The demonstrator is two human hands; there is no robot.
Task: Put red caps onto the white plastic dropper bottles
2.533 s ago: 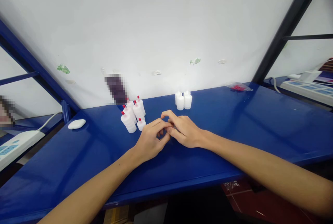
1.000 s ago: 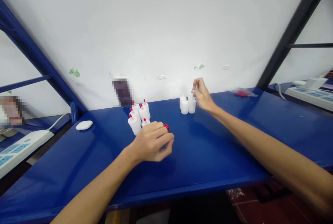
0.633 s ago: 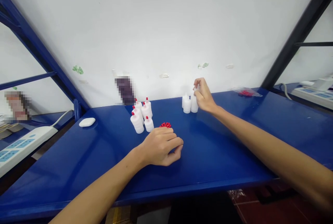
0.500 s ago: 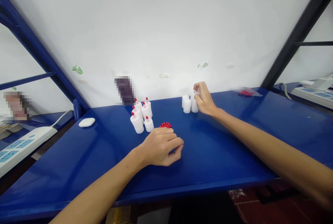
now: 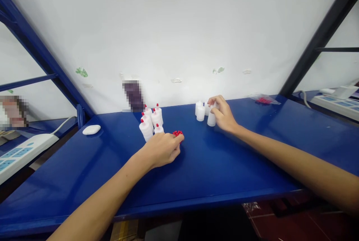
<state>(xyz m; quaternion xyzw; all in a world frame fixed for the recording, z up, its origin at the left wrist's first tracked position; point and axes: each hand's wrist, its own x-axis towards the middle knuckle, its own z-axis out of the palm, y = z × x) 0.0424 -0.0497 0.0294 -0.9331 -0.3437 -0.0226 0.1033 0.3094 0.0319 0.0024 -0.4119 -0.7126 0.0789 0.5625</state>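
My right hand (image 5: 223, 116) is closed around a small white plastic bottle (image 5: 211, 120), held near the table at the back right. Close to its left stand more white bottles (image 5: 200, 114) without red caps. My left hand (image 5: 162, 148) has its fingers curled, with the index fingertip at the edge of a small pile of red caps (image 5: 177, 133). Whatever its fingertips pinch is hidden. Several white bottles with red caps (image 5: 146, 129) stand upright just behind and left of that hand, which partly covers the nearest ones.
All this is on a blue table (image 5: 224, 166) against a white wall. A white rounded case (image 5: 91, 129) lies at the left. A clear bag with red pieces (image 5: 264, 100) rests at the back right. Power strips (image 5: 21, 155) sit beyond the blue frame post.
My left hand has moved left and away from me, to the red caps. My right hand has drawn a bottle slightly toward me, apart from the uncapped group.
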